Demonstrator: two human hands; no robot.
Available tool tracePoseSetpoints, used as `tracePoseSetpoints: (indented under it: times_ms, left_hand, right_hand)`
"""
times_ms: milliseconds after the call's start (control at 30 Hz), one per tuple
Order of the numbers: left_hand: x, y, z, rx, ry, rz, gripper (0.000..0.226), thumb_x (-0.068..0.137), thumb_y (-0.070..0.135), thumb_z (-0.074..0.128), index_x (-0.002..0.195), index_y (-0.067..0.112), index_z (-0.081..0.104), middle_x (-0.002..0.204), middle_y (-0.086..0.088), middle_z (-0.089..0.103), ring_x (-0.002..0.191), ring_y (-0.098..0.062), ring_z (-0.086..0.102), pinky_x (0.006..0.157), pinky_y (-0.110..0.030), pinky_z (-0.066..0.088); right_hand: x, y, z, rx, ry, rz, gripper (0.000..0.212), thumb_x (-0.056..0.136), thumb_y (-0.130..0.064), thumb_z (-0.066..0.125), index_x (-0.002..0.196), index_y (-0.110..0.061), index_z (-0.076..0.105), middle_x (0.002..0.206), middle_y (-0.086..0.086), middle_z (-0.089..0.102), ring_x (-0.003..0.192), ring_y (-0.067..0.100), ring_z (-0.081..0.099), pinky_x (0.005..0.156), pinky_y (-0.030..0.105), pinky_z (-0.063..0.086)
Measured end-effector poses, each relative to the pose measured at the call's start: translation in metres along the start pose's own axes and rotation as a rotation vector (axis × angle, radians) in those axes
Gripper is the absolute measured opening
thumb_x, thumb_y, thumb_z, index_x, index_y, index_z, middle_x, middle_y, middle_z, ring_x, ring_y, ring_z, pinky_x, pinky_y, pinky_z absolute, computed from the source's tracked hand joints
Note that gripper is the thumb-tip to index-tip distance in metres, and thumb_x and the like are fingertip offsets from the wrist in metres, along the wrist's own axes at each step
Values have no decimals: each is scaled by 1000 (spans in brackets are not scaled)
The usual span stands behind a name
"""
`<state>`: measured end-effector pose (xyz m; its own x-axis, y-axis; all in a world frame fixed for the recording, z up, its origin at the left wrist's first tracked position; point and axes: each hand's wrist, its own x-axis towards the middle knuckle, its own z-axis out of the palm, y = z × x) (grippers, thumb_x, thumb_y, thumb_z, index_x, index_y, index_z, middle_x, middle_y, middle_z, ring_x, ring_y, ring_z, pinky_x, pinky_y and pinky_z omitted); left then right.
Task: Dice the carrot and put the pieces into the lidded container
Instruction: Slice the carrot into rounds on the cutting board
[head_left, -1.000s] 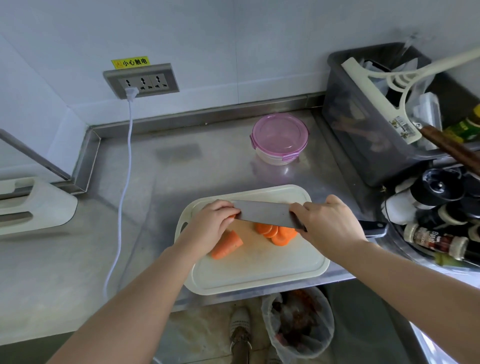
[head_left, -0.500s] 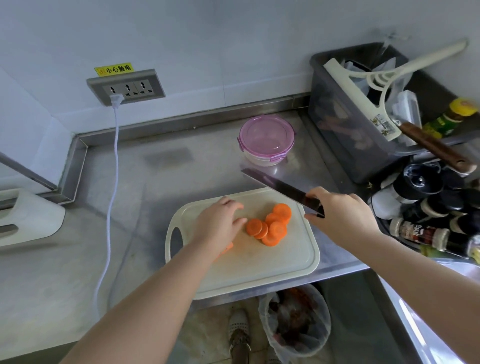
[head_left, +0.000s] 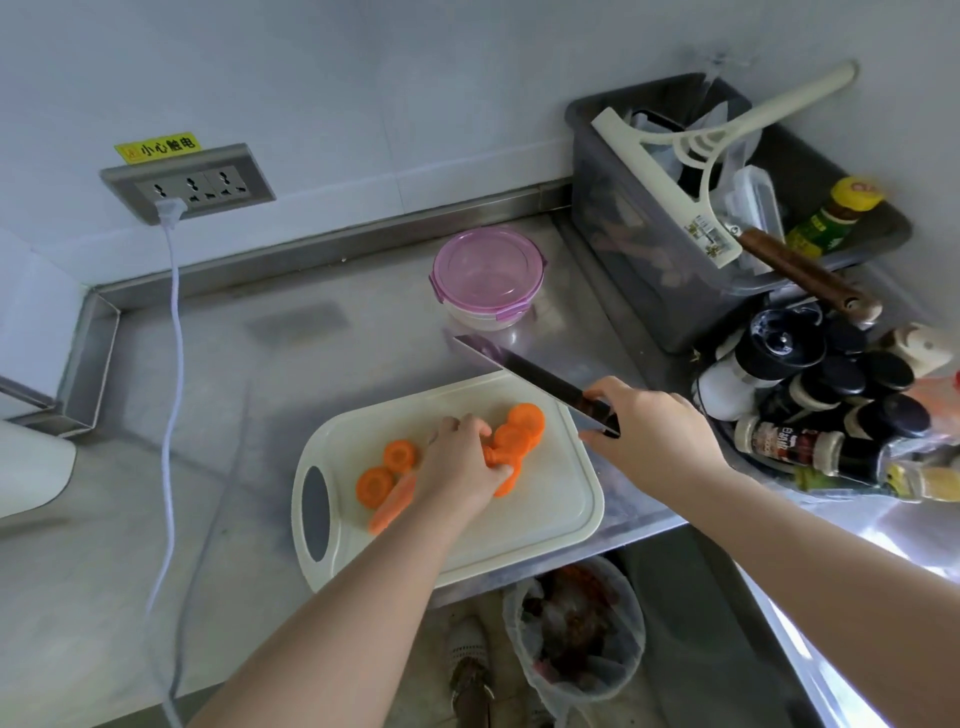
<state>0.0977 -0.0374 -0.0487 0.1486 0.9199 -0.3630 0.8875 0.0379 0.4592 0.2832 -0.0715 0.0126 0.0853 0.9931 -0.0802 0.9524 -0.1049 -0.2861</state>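
We stand at a shiny metal counter (head_left: 260, 364). A white cutting board (head_left: 582, 519) lies on it, near the front edge.

Our right hand (head_left: 654, 441) is wrapped tight around the handle of a big knife (head_left: 530, 374). The blade is up in the air and tilted. Its tip points away from us, past the far edge of the board. It touches no carrot.

Our left hand (head_left: 462, 467) is down on the board with its fingers bent. The fingers and thumb pinch some of the carrot slices (head_left: 524, 421), which lie in a small heap in the middle of the board. Two more round slices (head_left: 400, 456) lie flat just left of that hand. The long carrot piece (head_left: 392, 501) lies beside them, partly under our left wrist.

The lidded container (head_left: 488, 270) stands on the counter behind the board, near the knife tip. Its pink lid is on.

A grey bin (head_left: 649, 291) and some spice bottles (head_left: 810, 447) sit on the right.
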Motion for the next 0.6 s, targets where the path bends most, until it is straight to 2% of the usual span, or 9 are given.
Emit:
tracePoseSetpoints:
  times_ms: [133,267,367,600]
  left_hand:
    - [-3,-8,-3,-33,-51,41,43,81,23,71,119,23,53,122,-2,46,112,-22,52,98,-32,41]
    - [-4,-3,-2,9,-47,6,53,75,33,75,120,20,50,121,-2,47,111,-24,53,93,-33,41]
    - [-5,3,6,79,-11,-36,57,75,39,74,119,12,48,121,-7,49,112,-27,53,94,-36,41]
    - [-9,6,15,161,9,-102,46,81,32,65,115,7,48,119,-12,52,111,-30,52,95,-36,40]
  right_hand:
    - [-1,-1,0,18,-14,-6,37,94,-40,56,127,-28,48,101,-5,68,88,18,60,78,24,34]
    - [0,-2,1,27,-22,-3,37,93,-40,56,127,-28,48,102,-5,68,79,13,52,78,23,36]
    - [0,-3,0,31,-35,1,38,93,-40,57,128,-27,48,103,-5,68,81,14,55,79,24,38]
    - [-1,-3,0,33,-41,3,37,94,-40,56,128,-27,48,102,-7,67,78,12,50,76,22,35]
